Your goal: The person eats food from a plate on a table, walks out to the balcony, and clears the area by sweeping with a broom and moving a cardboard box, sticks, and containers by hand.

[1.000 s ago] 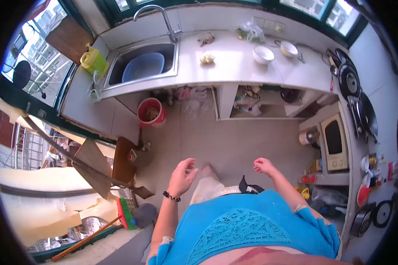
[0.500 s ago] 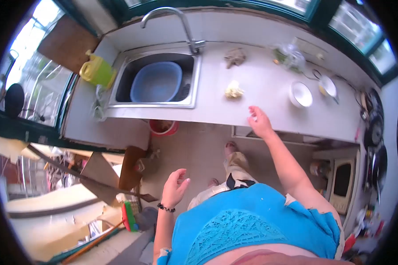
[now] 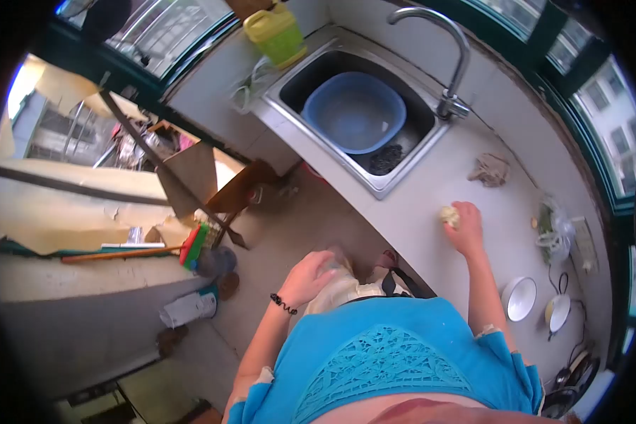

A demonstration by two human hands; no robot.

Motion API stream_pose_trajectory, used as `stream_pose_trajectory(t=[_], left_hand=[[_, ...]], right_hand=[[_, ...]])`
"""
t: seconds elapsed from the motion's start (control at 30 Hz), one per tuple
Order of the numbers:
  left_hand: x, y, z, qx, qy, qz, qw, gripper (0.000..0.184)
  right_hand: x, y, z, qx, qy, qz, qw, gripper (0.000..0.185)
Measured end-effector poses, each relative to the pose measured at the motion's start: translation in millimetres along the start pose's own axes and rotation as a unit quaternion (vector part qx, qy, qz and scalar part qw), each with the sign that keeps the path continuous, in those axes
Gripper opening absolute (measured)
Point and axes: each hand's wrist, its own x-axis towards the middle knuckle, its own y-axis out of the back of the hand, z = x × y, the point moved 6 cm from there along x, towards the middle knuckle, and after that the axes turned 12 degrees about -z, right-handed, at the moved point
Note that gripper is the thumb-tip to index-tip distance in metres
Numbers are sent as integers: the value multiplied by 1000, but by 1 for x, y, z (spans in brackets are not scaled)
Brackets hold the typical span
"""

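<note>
My right hand [image 3: 466,230] is over the white counter [image 3: 420,194], its fingers curled around a small, cream-coloured knobbly clump [image 3: 449,217] that looks like cauliflower; the hand partly covers it. A crumpled brown cloth [image 3: 490,170] lies just beyond this hand. In front of my body, away from the counter, my left hand [image 3: 311,277] hangs with its fingers loosely stretched and nothing in it. A dark beaded bracelet circles that wrist.
A blue basin [image 3: 355,113] sits in the metal sink [image 3: 380,189] below a curved faucet [image 3: 461,67]. Beside the sink stands a yellow-green jug [image 3: 274,35]. Along the counter are a plastic bag with greens [image 3: 555,230], a white bowl [image 3: 519,298] and a small white pan-like vessel [image 3: 557,312].
My view has turned left toward the sink. My right hand has reached the pale clump and closed on it. My left hand has moved up and inward, near my waist.
</note>
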Motion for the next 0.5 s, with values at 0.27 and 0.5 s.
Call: stream_pose_trajectory(t=[0.27,0.5], left_hand=[[11,23,5,-1,-7,69,998,36],[-9,20,-10,-20,32,75,997,35]], right_hand=[[-14,89,162,-175,-288,169,926,55],[-9,89,163,-160,-427,53,888,63]])
